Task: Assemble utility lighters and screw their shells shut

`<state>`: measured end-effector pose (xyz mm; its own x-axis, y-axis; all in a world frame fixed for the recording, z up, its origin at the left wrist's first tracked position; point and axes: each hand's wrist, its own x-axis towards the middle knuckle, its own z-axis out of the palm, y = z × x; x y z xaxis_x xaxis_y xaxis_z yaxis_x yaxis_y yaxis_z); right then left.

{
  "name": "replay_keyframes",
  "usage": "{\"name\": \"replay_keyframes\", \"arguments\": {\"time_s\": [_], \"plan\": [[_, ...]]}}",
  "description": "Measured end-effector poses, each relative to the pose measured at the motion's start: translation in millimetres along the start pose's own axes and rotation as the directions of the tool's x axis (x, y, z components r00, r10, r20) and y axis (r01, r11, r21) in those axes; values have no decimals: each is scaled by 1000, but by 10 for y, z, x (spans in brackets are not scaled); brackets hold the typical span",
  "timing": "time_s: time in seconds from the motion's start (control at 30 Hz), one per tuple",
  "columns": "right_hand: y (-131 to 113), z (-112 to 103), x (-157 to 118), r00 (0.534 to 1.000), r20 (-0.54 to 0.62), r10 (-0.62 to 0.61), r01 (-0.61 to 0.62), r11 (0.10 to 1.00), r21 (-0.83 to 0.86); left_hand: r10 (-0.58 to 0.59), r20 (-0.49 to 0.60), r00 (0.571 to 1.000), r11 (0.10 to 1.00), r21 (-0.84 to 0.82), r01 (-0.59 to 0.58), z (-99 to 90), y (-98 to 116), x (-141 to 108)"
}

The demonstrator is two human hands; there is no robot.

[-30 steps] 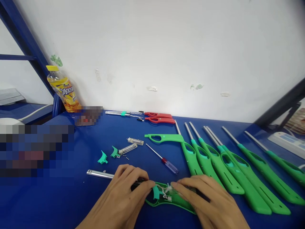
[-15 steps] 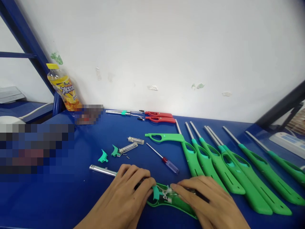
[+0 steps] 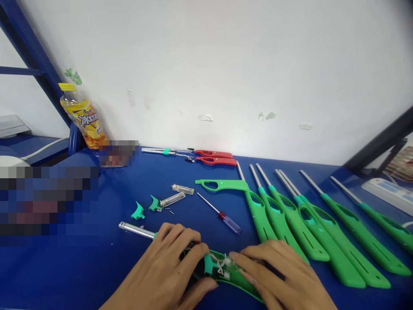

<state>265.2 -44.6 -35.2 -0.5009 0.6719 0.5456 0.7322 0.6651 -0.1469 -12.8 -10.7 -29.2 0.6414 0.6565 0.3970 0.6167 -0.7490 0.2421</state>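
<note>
In front of me lies an opened green gas lighter [image 3: 240, 289], its inside facing up and its metal tube [image 3: 137, 230] pointing left. My left hand [image 3: 171, 267] curls over its front part, fingers at the teal trigger [image 3: 208, 264] and thumb at the near edge. White wires [image 3: 220, 268] run loose inside the shell. Over the handle end, my right hand [image 3: 280, 271] presses its fingers on a clear fuel tank [image 3: 232, 263] in the shell. Its fingertips are partly hidden. Beyond the hands are two spare teal triggers [image 3: 138, 211], clear tanks [image 3: 172, 199] and small screws [image 3: 171, 212].
A screwdriver [image 3: 229, 222] lies behind my hands. Several assembled green lighters [image 3: 298, 228] fan out to the right, with an empty-looking green shell [image 3: 224, 185] beside them. Red shells [image 3: 216, 161] and metal tubes [image 3: 155, 151] lie near the wall. A drink bottle [image 3: 85, 120] stands back left.
My left thumb has moved out from the trigger toward the near side of the lighter. My right hand stays on the tank. The view has shifted slightly.
</note>
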Motion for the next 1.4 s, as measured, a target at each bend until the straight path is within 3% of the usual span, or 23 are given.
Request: {"name": "replay_keyframes", "arguments": {"time_s": [0.4, 1.03, 1.3, 1.4], "plan": [[15, -51, 10, 1000, -17, -23, 22, 998, -59, -12, 50, 999, 1000, 5, 12, 6, -18, -22], [-44, -52, 120, 999, -43, 3, -1, 1000, 30, -38, 60, 997, 999, -2, 38, -4, -12, -13], [-43, -32, 79, 999, 25, 48, -49, 996, 74, -25, 45, 999, 1000, 6, 25, -3, -6, -22], [-58, -37, 94, 999, -15, 30, -29, 998, 60, -20, 51, 999, 1000, 4, 20, 4, -14, -26]]}}
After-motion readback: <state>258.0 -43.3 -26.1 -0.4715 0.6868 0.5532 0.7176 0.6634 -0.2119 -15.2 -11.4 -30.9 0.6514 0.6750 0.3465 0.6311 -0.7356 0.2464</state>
